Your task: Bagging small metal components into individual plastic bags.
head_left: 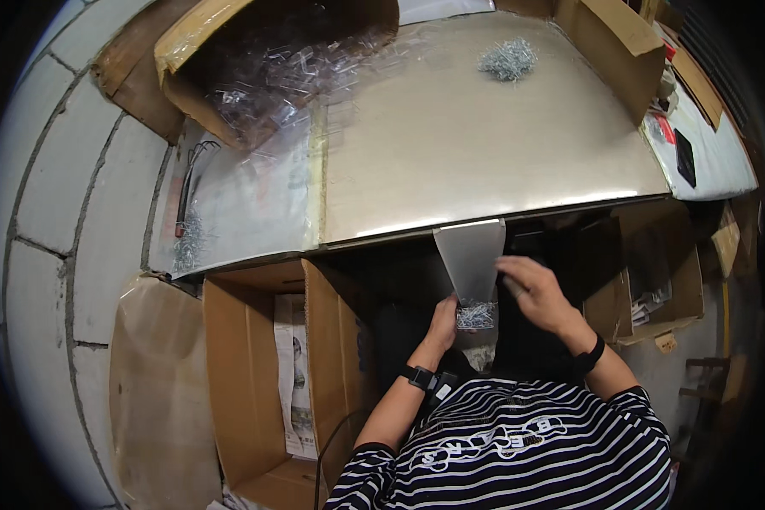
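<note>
My left hand (443, 324) grips the side of a small clear box (488, 313), low in front of my body. Thin silvery metal pieces (474, 315) lie in the box, too small to name. From the box a pale grey, see-through panel (471, 255) runs up to the table's front edge; whether it is joined to the box I cannot tell. My right hand (535, 291) is beside the panel's right edge, its fingers stretched out and the thumb apart, with nothing visible in it.
On the table (450, 144) lies a heap of silvery metal pieces (508, 59). A tipped cardboard box (187, 42) spills clear plastic pieces (289, 81) at the far left. Open cartons (251, 374) stand below on both sides. A dark phone (685, 158) lies far right.
</note>
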Demonstrator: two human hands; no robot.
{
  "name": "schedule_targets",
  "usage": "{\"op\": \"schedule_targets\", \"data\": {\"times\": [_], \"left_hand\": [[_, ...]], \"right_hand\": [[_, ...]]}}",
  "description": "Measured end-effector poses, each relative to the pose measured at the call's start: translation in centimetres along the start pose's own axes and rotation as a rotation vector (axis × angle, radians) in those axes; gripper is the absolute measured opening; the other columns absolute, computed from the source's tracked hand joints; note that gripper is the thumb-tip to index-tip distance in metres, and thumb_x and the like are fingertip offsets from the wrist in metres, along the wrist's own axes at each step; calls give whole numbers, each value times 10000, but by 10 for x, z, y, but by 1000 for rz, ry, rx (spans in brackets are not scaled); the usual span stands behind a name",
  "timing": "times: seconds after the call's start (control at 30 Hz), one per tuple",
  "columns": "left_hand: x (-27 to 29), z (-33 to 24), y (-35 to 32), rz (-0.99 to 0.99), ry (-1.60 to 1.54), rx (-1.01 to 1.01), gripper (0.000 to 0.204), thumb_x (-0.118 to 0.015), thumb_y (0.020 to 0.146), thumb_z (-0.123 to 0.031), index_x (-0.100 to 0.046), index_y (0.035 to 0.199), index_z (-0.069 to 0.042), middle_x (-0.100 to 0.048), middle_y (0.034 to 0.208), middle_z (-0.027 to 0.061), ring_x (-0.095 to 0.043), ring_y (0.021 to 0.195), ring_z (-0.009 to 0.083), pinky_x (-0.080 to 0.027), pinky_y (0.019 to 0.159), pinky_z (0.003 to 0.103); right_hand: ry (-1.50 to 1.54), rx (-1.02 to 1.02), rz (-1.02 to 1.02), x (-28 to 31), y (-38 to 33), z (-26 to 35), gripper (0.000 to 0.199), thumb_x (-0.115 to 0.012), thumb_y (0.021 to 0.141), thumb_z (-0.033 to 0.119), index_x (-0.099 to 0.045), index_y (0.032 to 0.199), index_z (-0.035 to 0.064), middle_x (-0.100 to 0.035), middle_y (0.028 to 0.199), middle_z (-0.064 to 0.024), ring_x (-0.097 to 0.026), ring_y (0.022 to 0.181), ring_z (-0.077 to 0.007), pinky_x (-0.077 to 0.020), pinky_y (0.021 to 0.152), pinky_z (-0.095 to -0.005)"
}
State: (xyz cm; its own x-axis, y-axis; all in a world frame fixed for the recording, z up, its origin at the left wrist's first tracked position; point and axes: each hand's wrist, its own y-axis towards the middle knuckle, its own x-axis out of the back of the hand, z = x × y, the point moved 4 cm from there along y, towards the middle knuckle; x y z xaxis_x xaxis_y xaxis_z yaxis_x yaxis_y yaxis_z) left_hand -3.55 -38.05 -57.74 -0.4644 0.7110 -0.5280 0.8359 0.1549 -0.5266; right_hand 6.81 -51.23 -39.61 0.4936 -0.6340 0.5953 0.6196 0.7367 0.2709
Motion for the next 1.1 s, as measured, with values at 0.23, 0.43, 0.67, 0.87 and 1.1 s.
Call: {"op": "schedule_targets", "data": {"times": [0.23, 0.43, 0.67, 0.87, 1.1], "left_hand": [[21, 0, -40, 122, 33, 157, 300, -504, 938, -273, -601, 1022, -2, -653, 862, 78, -650, 652, 139, -530, 430, 231], [-15, -74, -74, 68, 79, -113, 261, -528, 922, -214, -581, 1068, -5, -634, 983, 103, -659, 745, 151, -576, 501, 264], [-53, -107, -98, 224, -205, -238, 417, -436, 922, -176, -392, 1283, 28, -537, 1202, 162, -586, 1049, 252, -543, 830, 422], [-63, -115, -108, 260, -169, -294, 544, -544, 813, 31, -351, 1318, -27, -488, 1248, 136, -542, 1112, 220, -518, 886, 385], [-56, -141, -129, 215, -98, -342, 383, -507, 921, -152, -404, 1266, -22, -553, 1152, 134, -596, 1031, 218, -549, 823, 379]], "right_hand": [[167, -224, 32, 4, -18, -12, 170, -573, 829, 5, -622, 988, -26, -635, 901, -166, -623, 797, -291, -487, 706, -324], [339, -382, 194, -22, -22, -3, 236, -553, 877, 77, -595, 1084, -29, -641, 985, -160, -630, 904, -247, -489, 806, -311], [-4, 124, 35, -13, -4, 48, 478, -600, 842, 160, -459, 1283, 39, -473, 1308, -183, -452, 1224, -336, -395, 997, -383], [-227, 205, 150, -19, -5, 57, 471, -594, 822, 106, -471, 1274, 55, -441, 1363, -122, -379, 1297, -311, -306, 1050, -494], [-7, 216, -113, 6, 1, 67, 398, -621, 767, 10, -549, 1159, 11, -555, 1209, -154, -501, 1175, -320, -429, 960, -400]]}}
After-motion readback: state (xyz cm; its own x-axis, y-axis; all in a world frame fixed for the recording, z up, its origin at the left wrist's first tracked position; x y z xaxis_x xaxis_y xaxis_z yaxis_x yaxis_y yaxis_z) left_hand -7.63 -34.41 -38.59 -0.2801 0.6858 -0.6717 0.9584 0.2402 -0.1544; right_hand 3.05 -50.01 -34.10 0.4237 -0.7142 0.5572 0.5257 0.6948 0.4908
